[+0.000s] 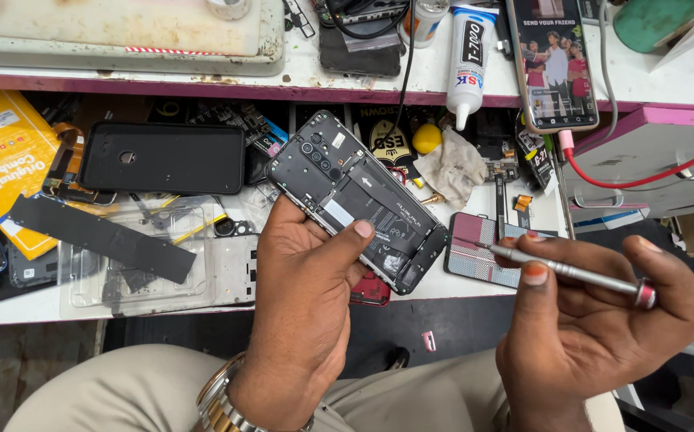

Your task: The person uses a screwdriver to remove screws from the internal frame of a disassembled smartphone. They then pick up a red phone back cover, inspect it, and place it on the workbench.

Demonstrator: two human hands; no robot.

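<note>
Phone [356,202], back cover off and its insides showing, sits tilted above the bench in the left hand [303,288], fingers wrapped under it and thumb pressed on its lower edge. Right hand [595,312] pinches a screwdriver [571,274] between thumb and fingertips, just beside the phone's lower end, not touching it.

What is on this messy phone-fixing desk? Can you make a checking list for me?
Surface: white worktop, crowded.
Job's things: opened phone, back off, in left hand; metal screwdriver in right hand.
Clutter: black phone case, yellow box, glue tube, crumpled cloth.
Grippers: both hands shut on their items.
Cables: red cable plugged into lit phone.
Surroundings: upper shelf.
</note>
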